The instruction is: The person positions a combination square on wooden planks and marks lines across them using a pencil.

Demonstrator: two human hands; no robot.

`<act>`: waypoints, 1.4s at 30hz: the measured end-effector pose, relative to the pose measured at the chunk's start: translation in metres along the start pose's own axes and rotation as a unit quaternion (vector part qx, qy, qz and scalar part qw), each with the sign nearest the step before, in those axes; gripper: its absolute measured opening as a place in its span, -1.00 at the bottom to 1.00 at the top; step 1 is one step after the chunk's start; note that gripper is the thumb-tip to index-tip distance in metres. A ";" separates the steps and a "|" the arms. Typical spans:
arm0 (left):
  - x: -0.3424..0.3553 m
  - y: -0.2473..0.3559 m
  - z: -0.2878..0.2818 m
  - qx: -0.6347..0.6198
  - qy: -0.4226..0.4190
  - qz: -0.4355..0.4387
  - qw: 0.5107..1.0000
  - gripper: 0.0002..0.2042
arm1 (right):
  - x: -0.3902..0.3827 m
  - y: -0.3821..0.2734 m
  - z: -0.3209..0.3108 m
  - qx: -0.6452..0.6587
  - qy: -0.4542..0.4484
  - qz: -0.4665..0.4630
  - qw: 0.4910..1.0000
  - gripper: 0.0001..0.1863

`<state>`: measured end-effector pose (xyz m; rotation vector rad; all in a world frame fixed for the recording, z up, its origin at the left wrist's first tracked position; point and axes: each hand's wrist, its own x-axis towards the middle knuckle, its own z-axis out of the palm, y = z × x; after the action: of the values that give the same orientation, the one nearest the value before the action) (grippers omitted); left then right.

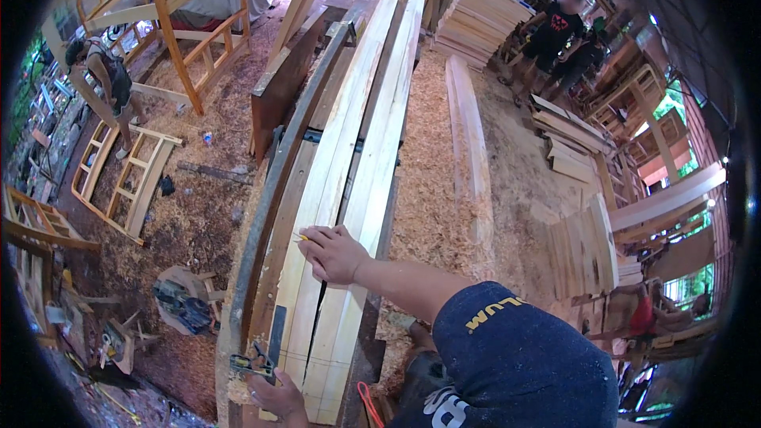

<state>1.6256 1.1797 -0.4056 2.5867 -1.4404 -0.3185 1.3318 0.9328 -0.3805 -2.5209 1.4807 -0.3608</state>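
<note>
Two long pale planks (369,158) lie side by side lengthwise on a narrow workbench (247,269), with a dark gap between them. My right hand (337,255) rests across the planks, fingers closed on a thin yellow pencil (303,238) whose tip points left. At the near end, my left hand (279,398) curls at the lower end of a dark, flat-bladed square (277,334). That blade lies along the left plank's edge, beside a dark, cluttered-looking part partly hidden by my fingers. Faint lines cross both planks near my left hand.
A long metal-edged rail (273,182) runs along the bench's left side. Wood shavings (432,190) cover the floor. Stacked boards (479,20) stand at the far right. Wooden frames (131,178) and a person (111,75) are on the left; other people (555,32) stand far right.
</note>
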 end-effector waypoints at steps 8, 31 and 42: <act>-0.002 -0.024 0.033 0.018 0.140 0.073 0.987 -0.53 | -0.001 0.002 0.004 0.000 0.011 -0.013 1.000 -0.53; 0.003 -0.016 0.010 -0.003 -0.003 0.028 1.000 -0.44 | -0.001 0.000 0.000 -0.007 -0.010 0.006 1.000 -0.46; 0.002 -0.032 0.038 0.035 0.057 0.028 0.997 -0.40 | 0.002 0.002 0.004 -0.016 0.017 -0.014 1.000 -0.48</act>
<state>1.6426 1.1933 -0.4506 2.5673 -1.5066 -0.1135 1.3320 0.9301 -0.3848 -2.5760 1.4751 -0.3896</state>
